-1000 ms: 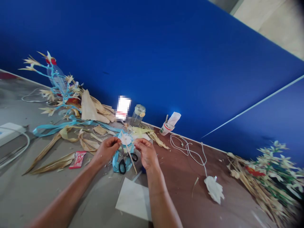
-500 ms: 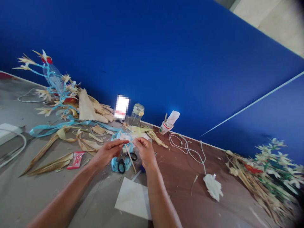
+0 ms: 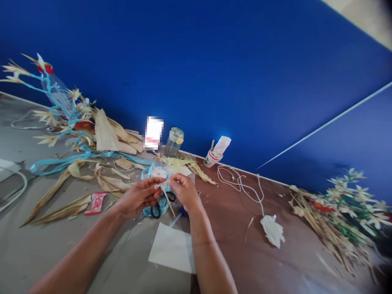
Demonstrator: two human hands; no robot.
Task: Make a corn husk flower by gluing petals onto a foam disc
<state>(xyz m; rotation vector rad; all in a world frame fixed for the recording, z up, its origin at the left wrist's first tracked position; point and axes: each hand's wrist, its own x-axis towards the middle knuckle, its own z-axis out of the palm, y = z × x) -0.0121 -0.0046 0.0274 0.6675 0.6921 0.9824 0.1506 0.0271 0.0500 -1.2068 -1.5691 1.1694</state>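
Note:
My left hand (image 3: pixel 142 195) and my right hand (image 3: pixel 184 191) meet above the table, fingertips almost touching. Between them is a small pale piece (image 3: pixel 164 184), pinched by both hands and too small to name. Just below lies a thin pale stick (image 3: pixel 169 201), crossing black-handled scissors (image 3: pixel 155 210). Behind the fingers sits a roll of light-blue ribbon (image 3: pixel 159 172), partly hidden by my hands. A white sheet of paper (image 3: pixel 171 248) lies flat near my right forearm.
Dried corn husks (image 3: pixel 61 210) and a red packet (image 3: pixel 95 203) lie to the left, below a bottle (image 3: pixel 58 92) with blue-stemmed husk flowers. A lidded jar (image 3: pixel 174 143), a paper cup (image 3: pixel 212 158) and a white cable (image 3: pixel 241 190) line the back. More flowers (image 3: pixel 352 200) stand at right.
The view has shifted slightly, so the tabletop things appear a little further left and up. My left index finger, straight before, is now bent in, with the fingers curled closer around the small piece.

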